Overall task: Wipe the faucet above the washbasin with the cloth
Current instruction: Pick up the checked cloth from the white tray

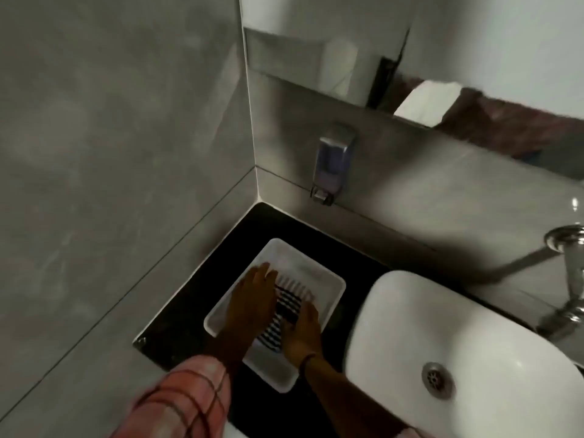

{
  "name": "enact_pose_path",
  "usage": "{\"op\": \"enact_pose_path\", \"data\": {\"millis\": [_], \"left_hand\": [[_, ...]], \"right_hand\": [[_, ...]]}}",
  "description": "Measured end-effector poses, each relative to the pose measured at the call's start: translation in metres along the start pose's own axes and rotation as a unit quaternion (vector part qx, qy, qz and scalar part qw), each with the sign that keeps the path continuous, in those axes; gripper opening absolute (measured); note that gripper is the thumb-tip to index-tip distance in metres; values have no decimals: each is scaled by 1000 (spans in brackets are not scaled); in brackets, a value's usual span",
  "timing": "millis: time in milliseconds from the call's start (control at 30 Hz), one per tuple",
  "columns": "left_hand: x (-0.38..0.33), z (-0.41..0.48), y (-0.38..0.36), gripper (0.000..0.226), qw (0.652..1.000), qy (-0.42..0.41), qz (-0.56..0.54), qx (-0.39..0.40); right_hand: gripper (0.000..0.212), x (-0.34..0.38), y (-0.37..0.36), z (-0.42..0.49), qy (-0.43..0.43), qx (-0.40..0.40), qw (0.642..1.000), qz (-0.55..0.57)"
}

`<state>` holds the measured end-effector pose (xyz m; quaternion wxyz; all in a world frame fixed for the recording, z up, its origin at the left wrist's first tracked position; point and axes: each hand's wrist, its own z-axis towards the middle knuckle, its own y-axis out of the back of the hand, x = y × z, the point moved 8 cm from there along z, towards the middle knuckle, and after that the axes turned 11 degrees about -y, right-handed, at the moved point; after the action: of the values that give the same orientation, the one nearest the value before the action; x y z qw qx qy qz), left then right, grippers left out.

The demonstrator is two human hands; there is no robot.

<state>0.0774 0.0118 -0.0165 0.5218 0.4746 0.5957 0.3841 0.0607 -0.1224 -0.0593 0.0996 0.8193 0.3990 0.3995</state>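
Note:
A black-and-white striped cloth lies in a white tray on the dark counter, left of the washbasin. My left hand lies flat over the cloth's left side, fingers spread. Resting on the cloth's right side is my right hand, fingers also apart. Neither hand visibly grips the cloth. The chrome faucet comes out of the wall at the far right edge, above the basin, partly cut off by the frame. The basin's drain is visible.
A wall-mounted soap dispenser hangs above the counter's back corner. A mirror runs along the back wall. Grey tiled wall closes off the left side. The dark counter borders the tray.

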Motion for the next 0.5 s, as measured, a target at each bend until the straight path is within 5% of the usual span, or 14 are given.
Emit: {"op": "enact_pose_path", "data": {"millis": [233, 367, 500], "left_hand": [[41, 13, -45, 45, 983, 141, -77, 87], [48, 17, -51, 33, 975, 155, -140, 79], [58, 24, -50, 35, 967, 125, -209, 73]], "right_hand": [[96, -4, -13, 32, -277, -28, 955, 99], [83, -9, -3, 48, -301, -62, 940, 146], [59, -12, -10, 52, -323, -61, 885, 330]]}}
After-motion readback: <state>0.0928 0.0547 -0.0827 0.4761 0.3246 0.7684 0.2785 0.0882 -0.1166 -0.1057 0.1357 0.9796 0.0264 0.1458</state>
